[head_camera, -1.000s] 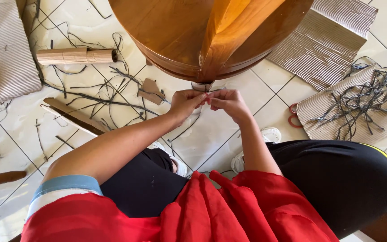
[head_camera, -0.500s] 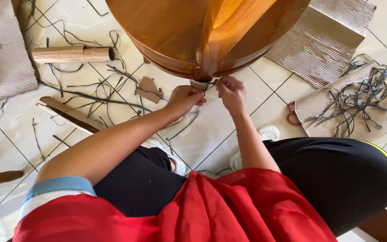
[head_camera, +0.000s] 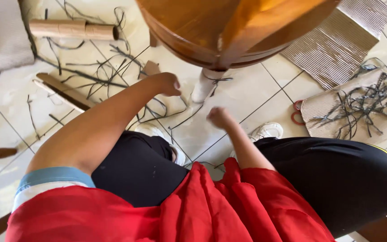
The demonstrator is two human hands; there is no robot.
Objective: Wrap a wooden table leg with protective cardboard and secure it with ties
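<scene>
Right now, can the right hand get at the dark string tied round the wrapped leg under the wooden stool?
Probably yes. The right hand hangs in a fist just short of the wrapped leg, and only bare tile floor lies between it and the dark string. The wooden stool overhangs the spot, but the side facing the hand looks open.

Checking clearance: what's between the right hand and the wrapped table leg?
Head view: bare floor tile separates the right hand from the white wrapped leg. A dark strip trails across the floor just left of that gap. The hand touches neither.
</scene>
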